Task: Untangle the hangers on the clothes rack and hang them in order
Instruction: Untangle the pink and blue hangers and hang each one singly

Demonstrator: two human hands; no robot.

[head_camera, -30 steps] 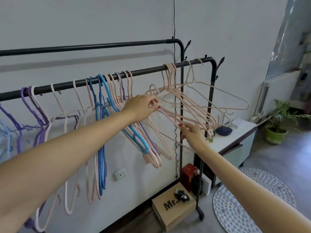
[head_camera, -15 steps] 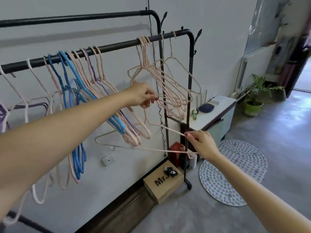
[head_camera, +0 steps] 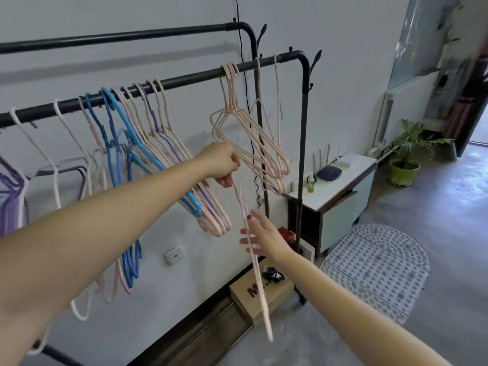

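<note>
A: Head view. Where are the hands?

B: Left hand (head_camera: 223,162) is fisted around the top of a loose pink hanger (head_camera: 254,257), off the rail. The hanger dangles nearly edge-on, tilted, with its lower end blurred over the cardboard box (head_camera: 260,294) on the floor.

A: Right?

B: Right hand (head_camera: 264,237) is spread, fingers (head_camera: 247,240) apart, holding nothing. It's at the hanger's mid-length; the bar crosses in front of the fingers. Contact, can't tell.

A: Rack?

B: Two black rails. Back rail (head_camera: 132,37) bare in what's visible. Front rail (head_camera: 169,84) carries everything: white hangers (head_camera: 56,178) and purple hangers (head_camera: 10,186) toward the left end, blue hangers (head_camera: 124,151) mixed with pink and purple ones mid-rail, overlapping. A tidy pink bunch (head_camera: 250,140) hangs near the right end, just above the left hand. Two more thin hangers (head_camera: 277,83) sit between that bunch and the right corner post.

A: Around it?

B: Small white counter (head_camera: 340,178) right of the post, with a router (head_camera: 328,172) and a green bottle (head_camera: 311,183) at its near edge. Potted plant (head_camera: 408,157) and patterned rug (head_camera: 375,268) on the floor beyond.
</note>
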